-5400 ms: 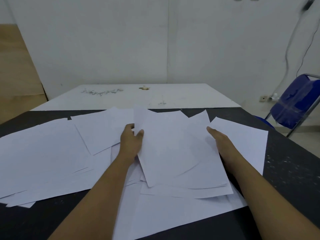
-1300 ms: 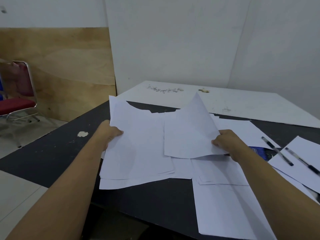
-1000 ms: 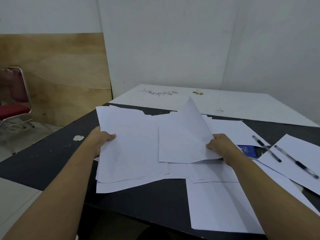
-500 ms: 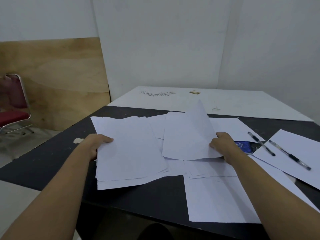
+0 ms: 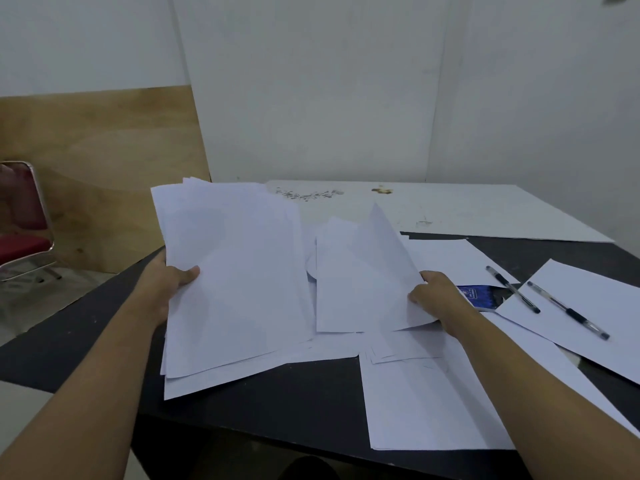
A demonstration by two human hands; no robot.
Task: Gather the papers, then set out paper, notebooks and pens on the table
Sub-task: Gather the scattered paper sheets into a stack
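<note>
Under both hands, a black counter (image 5: 294, 403) carries loose sheets. Left hand (image 5: 166, 282) has its grip clenched on a raised white paper stack (image 5: 235, 282); right hand (image 5: 440, 299) pinches smaller white sheets (image 5: 363, 289), blue notebook (image 5: 479, 297) and two black pens (image 5: 512, 289) just beyond.

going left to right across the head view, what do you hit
red chair → left hand → stack of papers it holds → lifted sheet → right hand → blue notebook → two pens
</note>
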